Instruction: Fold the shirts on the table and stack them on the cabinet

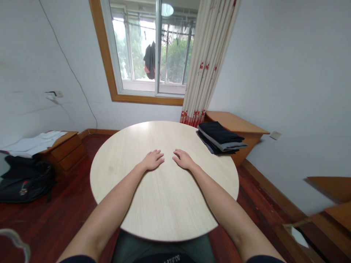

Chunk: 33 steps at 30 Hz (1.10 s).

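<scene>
Both of my hands rest palm down on a round, pale wood-grain table (170, 197). My left hand (153, 160) lies left of the middle with its fingers stretched out and nothing in it. Across a small gap, my right hand (182, 159) lies flat too, its fingers slightly apart and holding nothing. A stack of folded dark and grey clothes (221, 137) sits at the table's far right edge, nearer to my right hand and not touched by it.
Behind the stack stands a brown wooden desk (236, 122) against the wall. A patterned curtain (203, 65) hangs beside the window (156, 47). To the left are a drawer cabinet (68, 151) with white papers (35, 142) and a black bag (27, 179) on the floor.
</scene>
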Each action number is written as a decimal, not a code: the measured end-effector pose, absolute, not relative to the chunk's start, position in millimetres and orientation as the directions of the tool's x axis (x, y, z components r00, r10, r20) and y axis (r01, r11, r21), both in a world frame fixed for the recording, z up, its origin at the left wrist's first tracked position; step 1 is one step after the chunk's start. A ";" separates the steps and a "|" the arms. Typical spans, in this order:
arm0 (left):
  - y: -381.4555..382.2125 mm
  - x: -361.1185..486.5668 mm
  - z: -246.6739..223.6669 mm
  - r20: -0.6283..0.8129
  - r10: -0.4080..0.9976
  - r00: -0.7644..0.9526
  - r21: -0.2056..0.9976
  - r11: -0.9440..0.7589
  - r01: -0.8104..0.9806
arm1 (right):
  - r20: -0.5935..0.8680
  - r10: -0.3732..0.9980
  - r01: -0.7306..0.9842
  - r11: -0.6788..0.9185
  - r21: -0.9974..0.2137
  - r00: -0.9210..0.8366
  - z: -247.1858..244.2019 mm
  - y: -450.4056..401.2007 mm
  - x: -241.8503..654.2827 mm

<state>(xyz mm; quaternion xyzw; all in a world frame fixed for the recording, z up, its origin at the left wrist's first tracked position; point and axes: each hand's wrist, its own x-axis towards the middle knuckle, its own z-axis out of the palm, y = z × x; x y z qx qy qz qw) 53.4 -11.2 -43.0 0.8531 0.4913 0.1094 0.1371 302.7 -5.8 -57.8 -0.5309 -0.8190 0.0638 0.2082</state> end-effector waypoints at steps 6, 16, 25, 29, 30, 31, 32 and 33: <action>-15.5 50.5 -34.7 -0.023 0.856 0.517 0.421 -0.461 0.781 | 0.283 0.892 0.841 0.435 -0.322 -0.352 -59.0 -4.6 302.9; -16.4 49.5 -34.5 0.112 0.835 0.538 0.493 -0.517 0.700 | 0.314 0.874 0.812 0.470 -0.347 -0.372 -62.6 -3.4 304.1; -17.5 54.0 -32.4 0.285 0.832 0.476 0.579 -0.546 0.606 | 0.758 0.616 0.916 0.141 -0.377 0.217 -10.3 -12.2 367.7; -16.9 54.8 -33.6 0.275 0.846 0.458 0.576 -0.526 0.626 | 0.718 0.534 0.882 -0.128 -0.454 0.447 -3.7 -21.5 418.7; -17.0 54.9 -33.5 0.274 0.847 0.456 0.575 -0.525 0.628 | 0.702 0.532 0.869 -0.156 -0.469 0.474 -5.3 -22.6 426.3; -17.3 54.9 -33.2 0.272 0.848 0.454 0.577 -0.521 0.629 | 0.692 0.535 0.863 -0.163 -0.478 0.485 -7.3 -23.0 431.3; -17.5 54.8 -32.8 0.271 0.850 0.452 0.581 -0.518 0.628 | 0.691 0.541 0.863 -0.151 -0.482 0.480 -9.4 -22.6 434.2; -17.8 54.7 -32.4 0.271 0.850 0.452 0.584 -0.519 0.624 | 0.696 0.547 0.867 -0.125 -0.482 0.466 -11.3 -21.7 435.3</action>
